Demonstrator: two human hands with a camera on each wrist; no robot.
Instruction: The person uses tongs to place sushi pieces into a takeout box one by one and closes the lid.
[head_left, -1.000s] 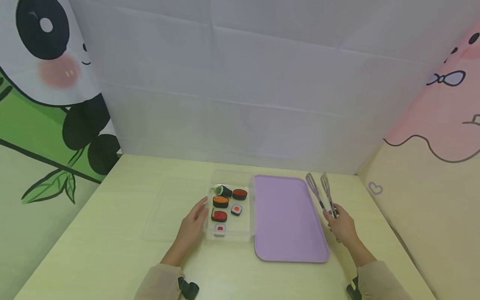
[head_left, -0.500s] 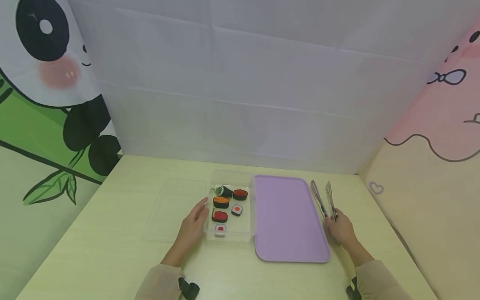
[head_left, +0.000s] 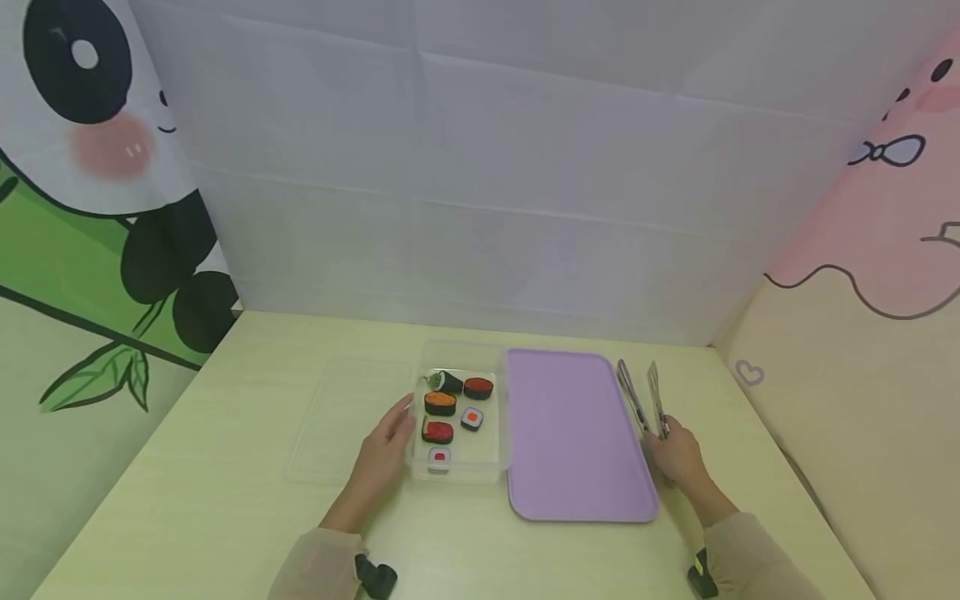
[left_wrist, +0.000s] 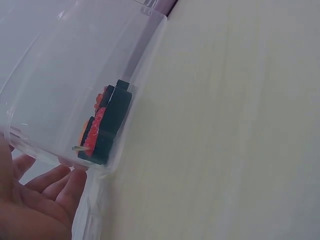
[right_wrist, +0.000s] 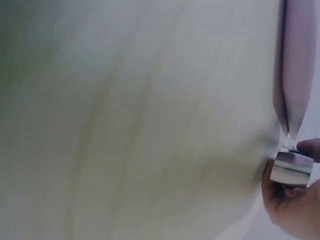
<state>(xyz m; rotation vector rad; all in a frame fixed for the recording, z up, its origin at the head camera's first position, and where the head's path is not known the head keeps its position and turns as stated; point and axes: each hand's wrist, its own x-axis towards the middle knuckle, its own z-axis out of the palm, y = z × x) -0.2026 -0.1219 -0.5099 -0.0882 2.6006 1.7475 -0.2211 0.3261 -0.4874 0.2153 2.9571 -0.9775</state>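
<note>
A clear plastic box (head_left: pixel 467 472) stands mid-table in the head view, with several sushi pieces inside, among them an orange-topped one (head_left: pixel 440 403) and a cone roll (head_left: pixel 446 382). My left hand (head_left: pixel 383 450) holds the box by its left wall; in the left wrist view its fingers (left_wrist: pixel 70 192) lie against the outside of that wall. On the right, my right hand (head_left: pixel 677 454) grips metal tongs (head_left: pixel 656 396) near their handle end. The tongs' two arms are spread apart, pointing away from me. The right wrist view catches only the tongs' shiny back end (right_wrist: pixel 291 170) between finger and thumb.
A flat purple tray (head_left: pixel 577 433) lies between the box and the right hand, its left edge close against the box. Left of the box, a transparent lid (head_left: pixel 348 421) rests on the pale table (head_left: pixel 187 500). A white sheet (head_left: pixel 480 167) rises behind the table.
The right hand has turned the tongs, so their looped heads now show edge-on, and their tips appear lower. The left hand and the box have stayed in place.
</note>
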